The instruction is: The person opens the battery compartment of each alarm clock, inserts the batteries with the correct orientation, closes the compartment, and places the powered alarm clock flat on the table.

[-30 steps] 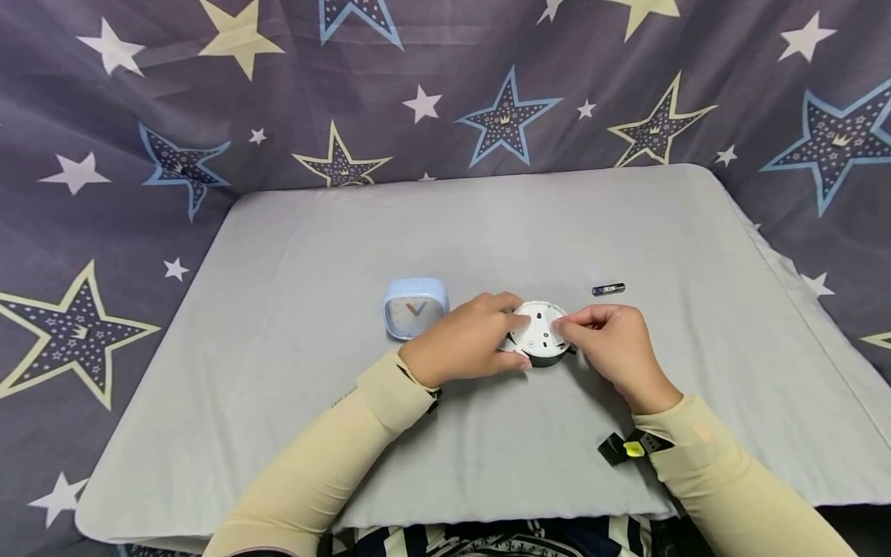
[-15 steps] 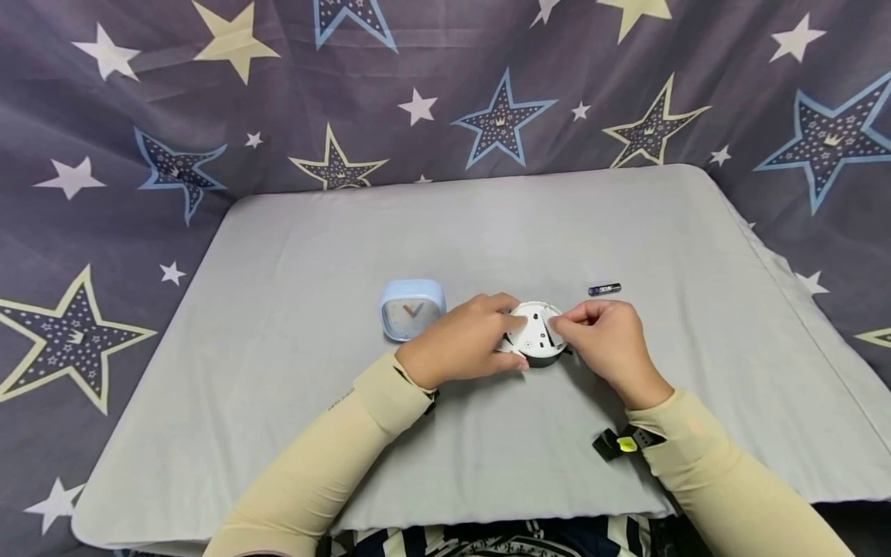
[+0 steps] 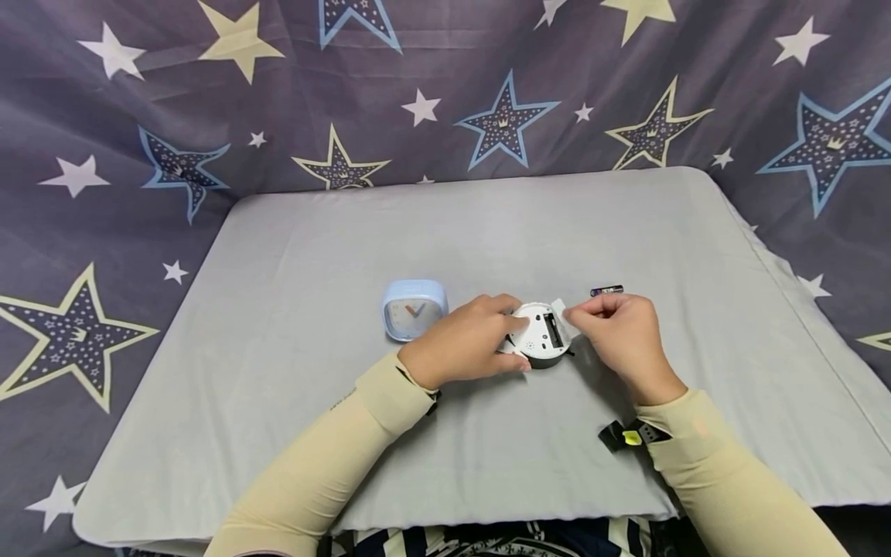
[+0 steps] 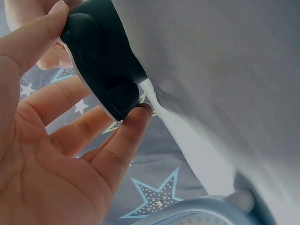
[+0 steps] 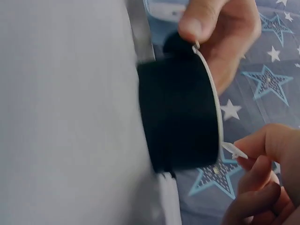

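Observation:
A round black clock (image 3: 534, 337) with a white back lies back side up on the table, and a dark battery slot (image 3: 553, 329) shows in that back. My left hand (image 3: 465, 339) holds the clock at its left side, thumb and fingers at opposite edges; in the left wrist view the fingers (image 4: 124, 140) reach along its rim. With thumb and forefinger, my right hand (image 3: 623, 340) pinches a small white battery cover (image 5: 234, 150) at the clock's right edge. Just beyond the right hand lies a dark battery (image 3: 607, 291).
A light blue square clock (image 3: 414, 311) stands to the left, close behind my left forearm. Grey cloth (image 3: 334, 255) covers the table. Star-patterned fabric (image 3: 445, 139) rises along the back and sides.
The battery cover has come up off the clock's back and swung to the right in my right hand, baring the slot. The left hand keeps its hold.

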A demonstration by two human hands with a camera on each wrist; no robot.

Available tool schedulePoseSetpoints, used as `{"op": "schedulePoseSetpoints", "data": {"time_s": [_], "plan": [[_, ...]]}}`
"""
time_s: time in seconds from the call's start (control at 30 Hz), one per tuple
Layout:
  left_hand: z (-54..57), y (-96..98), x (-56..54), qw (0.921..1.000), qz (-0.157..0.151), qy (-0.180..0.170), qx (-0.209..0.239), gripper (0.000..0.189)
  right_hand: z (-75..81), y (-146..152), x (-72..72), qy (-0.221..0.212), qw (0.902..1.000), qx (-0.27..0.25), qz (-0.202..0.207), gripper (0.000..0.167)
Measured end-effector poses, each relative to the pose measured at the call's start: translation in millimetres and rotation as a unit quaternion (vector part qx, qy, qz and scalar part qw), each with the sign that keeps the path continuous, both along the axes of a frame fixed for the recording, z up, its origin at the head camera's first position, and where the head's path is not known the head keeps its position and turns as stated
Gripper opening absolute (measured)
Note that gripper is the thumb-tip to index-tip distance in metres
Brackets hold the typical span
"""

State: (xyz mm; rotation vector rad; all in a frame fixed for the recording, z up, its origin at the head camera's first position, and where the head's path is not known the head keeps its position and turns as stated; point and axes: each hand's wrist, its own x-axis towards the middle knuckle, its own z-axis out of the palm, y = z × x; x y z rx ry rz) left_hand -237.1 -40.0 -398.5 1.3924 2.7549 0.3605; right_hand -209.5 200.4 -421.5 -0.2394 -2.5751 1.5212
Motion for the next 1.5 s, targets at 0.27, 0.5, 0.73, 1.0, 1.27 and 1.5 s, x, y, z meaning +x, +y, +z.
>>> {"op": "schedulePoseSetpoints", "data": {"time_s": [0.27,0.5,0.73,1.0,1.27,1.5], "plan": [[0.8,0.6,1.4,0.9999,0.006,-0.003,-0.014,0.059,10.8,22.6,-1.5,-0.004,0.998,-0.046,-0.044,0.017],[0.8,0.0,0.9,0.9997,0.014,-0.014,-0.015,0.061,11.4,42.3,-7.4,-0.003,0.9964,-0.004,-0.085,0.024],[0.7,-2.2,1.4,0.9997,0.017,-0.016,-0.006,0.058,8.5,59.1,-12.8,-0.022,0.9938,0.069,-0.085,0.027],[0.3,-0.8,1.7,0.9998,0.014,-0.013,-0.006,0.058,3.2,70.6,-14.9,-0.041,0.9917,0.102,-0.066,0.028],[-0.4,-0.5,1.6,0.9999,0.01,-0.008,-0.005,0.057,-0.1,79.5,-16.5,-0.063,0.9856,0.143,-0.063,0.03],[0.6,-0.6,2.2,0.9999,0.01,-0.009,-0.005,0.056,-2.7,84.4,-17.9,-0.074,0.9834,0.154,-0.06,0.029]]}}
